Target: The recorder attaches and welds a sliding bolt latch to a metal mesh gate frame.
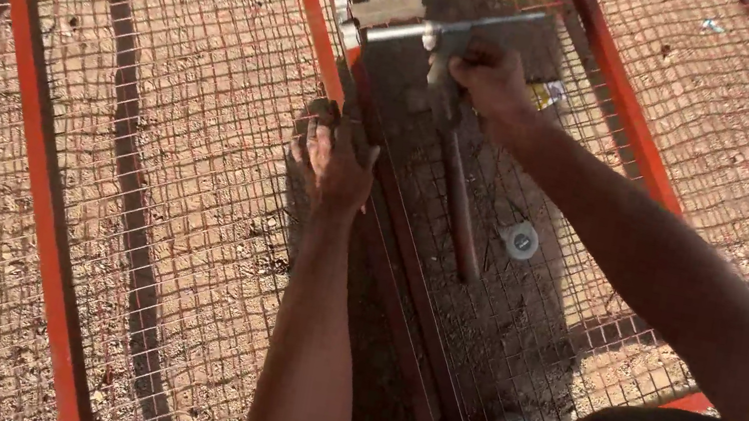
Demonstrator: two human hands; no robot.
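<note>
My right hand [491, 80] is closed around the head end of a hammer with a brown wooden handle [459, 209] that lies over the wire mesh. Just above the hand, a grey metal bar [445, 30] crosses between two red frame rails. My left hand [334, 158] presses flat on the mesh beside a red rail [320, 19], fingers spread, holding nothing. The wire mesh [189, 108] is stretched across the red metal frame.
Under the mesh lies brown gravelly ground. More red rails run at the left [33, 133] and right [618, 89]. A small white round object [522, 239] lies beneath the mesh near the hammer handle. A yellow scrap [546, 93] sits by my right wrist.
</note>
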